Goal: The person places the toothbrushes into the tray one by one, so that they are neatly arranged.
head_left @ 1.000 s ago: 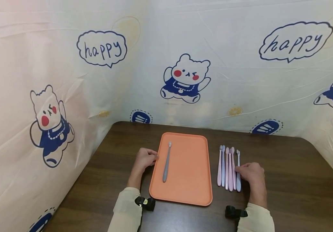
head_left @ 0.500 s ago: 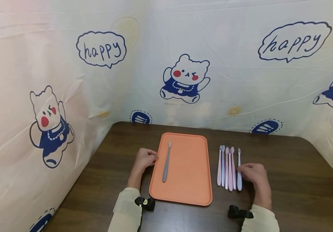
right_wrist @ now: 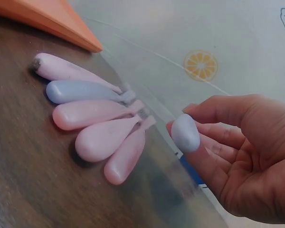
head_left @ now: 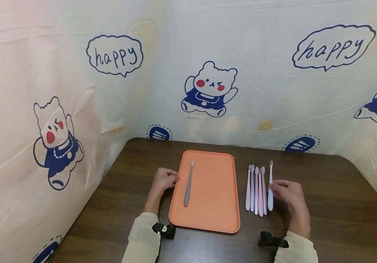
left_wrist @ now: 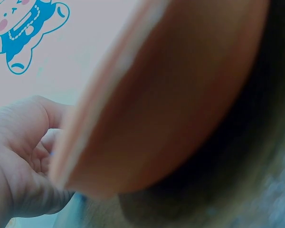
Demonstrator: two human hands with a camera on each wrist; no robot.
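Observation:
Between thumb and fingers, my right hand [head_left: 288,191] pinches a pale blue toothbrush [head_left: 270,201], its bristle head pointing away; the right wrist view shows the toothbrush's rounded handle end [right_wrist: 185,133] above the table. Just left of it lies a row of several pink and blue toothbrushes [head_left: 256,197]. My left hand [head_left: 165,179] grips the left rim of an orange tray [head_left: 214,190]; in the left wrist view the tray [left_wrist: 147,123] hides the fingertips. A grey toothbrush [head_left: 188,188] lies lengthwise on the tray's left side.
The dark brown wooden table [head_left: 336,197] extends to both sides. A pale printed curtain [head_left: 267,91] hangs behind it and along its left and right sides.
The right hand has drawn the pale blue toothbrush slightly away from the row, then lifted it and moved it a little farther back. The left hand, tray and grey toothbrush have stayed put.

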